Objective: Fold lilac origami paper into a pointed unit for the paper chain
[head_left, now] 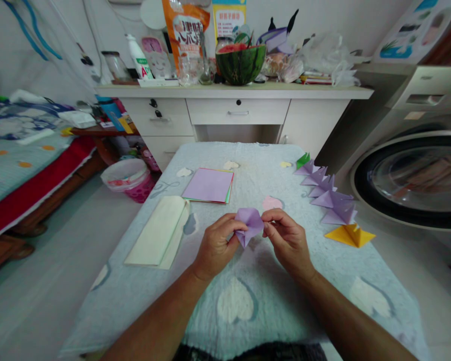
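Observation:
A partly folded piece of purple paper (pixel 249 224) is held just above the cloth-covered table (pixel 274 296). My left hand (pixel 218 244) pinches its left side between thumb and fingers. On the other side, my right hand (pixel 287 241) has thumb and index finger closed on the paper's right edge. Beyond my hands lies a stack of square paper (pixel 209 185) with a purple sheet on top. Along the table's right side runs a row of folded pieces: a green one (pixel 303 160), several purple ones (pixel 325 192) and a yellow one (pixel 350 235).
Pale folded paper (pixel 160 230) lies at the table's left. Behind stands a white cabinet (pixel 237 111) bearing a cut watermelon (pixel 241 64) and other items. A washing machine (pixel 409 170) is at right; a pink bin (pixel 130 179) and bed (pixel 30 165) are at left.

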A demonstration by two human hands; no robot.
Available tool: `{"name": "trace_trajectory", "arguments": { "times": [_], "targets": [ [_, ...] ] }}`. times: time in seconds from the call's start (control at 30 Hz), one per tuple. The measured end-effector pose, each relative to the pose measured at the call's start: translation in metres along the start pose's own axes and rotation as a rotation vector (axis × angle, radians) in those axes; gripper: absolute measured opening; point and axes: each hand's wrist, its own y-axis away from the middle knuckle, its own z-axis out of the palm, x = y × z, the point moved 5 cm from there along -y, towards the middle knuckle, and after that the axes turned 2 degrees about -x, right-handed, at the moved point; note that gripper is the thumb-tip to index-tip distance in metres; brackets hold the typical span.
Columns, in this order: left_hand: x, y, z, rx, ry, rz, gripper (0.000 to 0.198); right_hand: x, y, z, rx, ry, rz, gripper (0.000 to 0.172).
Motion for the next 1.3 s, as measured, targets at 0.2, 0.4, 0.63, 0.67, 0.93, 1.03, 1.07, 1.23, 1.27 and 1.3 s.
{"name": "trace_trajectory", "arguments": {
  "times": [0.2, 0.4, 0.63, 0.67, 0.93, 1.03, 1.07, 1.23, 1.27, 1.3],
  "targets": [
    [0.001, -0.001, -0.001, 0.012, -0.014, -0.001, 0.025, -0.014, 0.0, 0.004, -0.083, 0.117, -0.132, 0.023],
    [-0.004, 0.001, -0.001, 0.021, -0.019, -0.01, 0.028, -0.019, 0.0, 0.008, -0.149, 0.193, -0.2, 0.039],
    [-0.009, 0.003, 0.001, 0.019, 0.04, -0.031, 0.029, -0.02, 0.002, 0.013, -0.187, 0.261, -0.318, 0.048],
    [-0.009, 0.004, 0.001, 0.017, 0.051, -0.036, 0.03, -0.02, 0.002, 0.014, -0.19, 0.275, -0.324, 0.048],
    [-0.008, 0.004, 0.0, 0.011, 0.022, -0.027, 0.032, -0.019, 0.003, 0.012, -0.15, 0.363, -0.321, 0.035],
    [-0.007, 0.003, 0.0, 0.016, 0.015, -0.021, 0.031, -0.019, 0.003, 0.011, -0.117, 0.373, -0.316, 0.03],
    [-0.007, 0.002, 0.0, 0.013, 0.013, -0.023, 0.031, -0.02, 0.003, 0.011, -0.119, 0.377, -0.324, 0.029],
    [-0.007, 0.004, 0.0, 0.01, 0.012, -0.027, 0.023, -0.02, 0.004, 0.013, -0.145, 0.372, -0.346, 0.033],
    [-0.007, 0.004, 0.0, 0.011, 0.022, -0.029, 0.022, -0.02, 0.004, 0.013, -0.15, 0.365, -0.348, 0.035],
    [-0.007, 0.004, 0.001, 0.013, 0.037, -0.032, 0.021, -0.02, 0.005, 0.014, -0.157, 0.361, -0.351, 0.038]
  ]
}}
